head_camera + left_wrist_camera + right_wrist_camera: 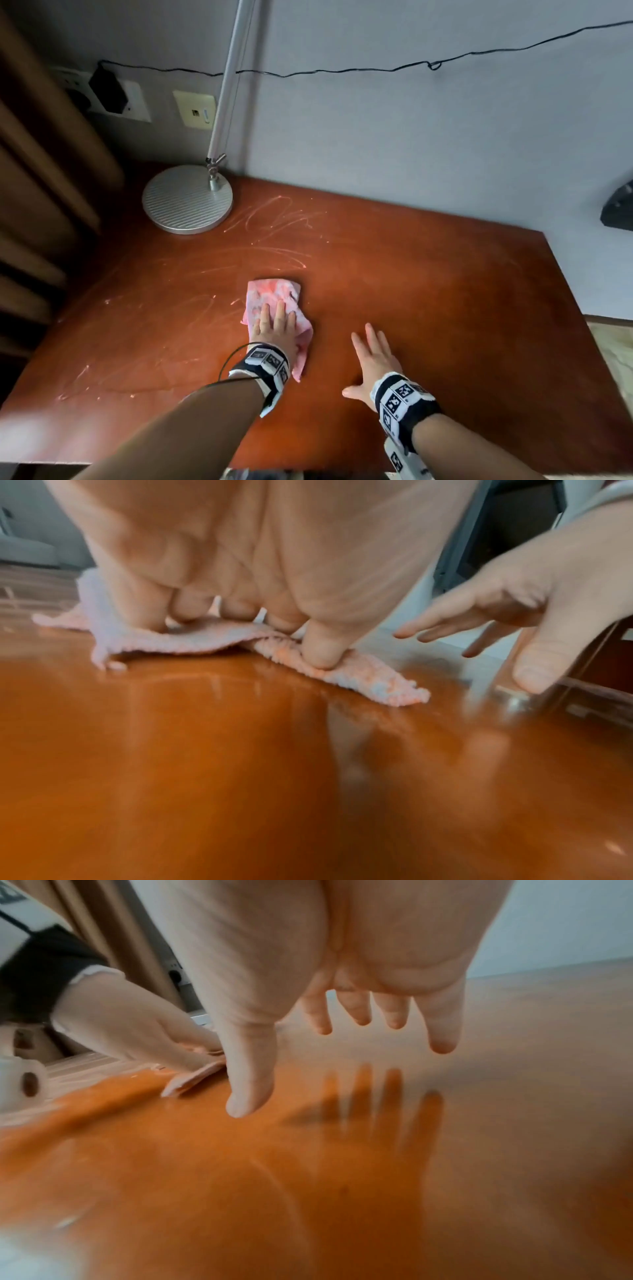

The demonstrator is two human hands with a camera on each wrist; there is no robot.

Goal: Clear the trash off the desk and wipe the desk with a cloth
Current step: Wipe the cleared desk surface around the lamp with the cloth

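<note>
A pink cloth (274, 294) lies on the red-brown desk (445, 308), left of centre. My left hand (277, 322) presses flat on the cloth's near half, fingers straight and pointing away from me. In the left wrist view the thumb (322, 650) pushes a fold of the cloth (192, 639) down onto the wood. My right hand (371, 356) is spread to the right of the cloth, palm down and holding nothing. The right wrist view shows its fingers (441, 1031) just above the desk (342, 1177), with the left hand (137, 1020) and cloth (192, 1080) off to the left.
Pale smear marks (274, 216) streak the desk's far and left parts. A silver lamp base (186, 198) stands in the back left corner, against the wall. Wall sockets (113, 92) and a black cable (342, 70) are above. A dark object (620, 209) sits at the right edge.
</note>
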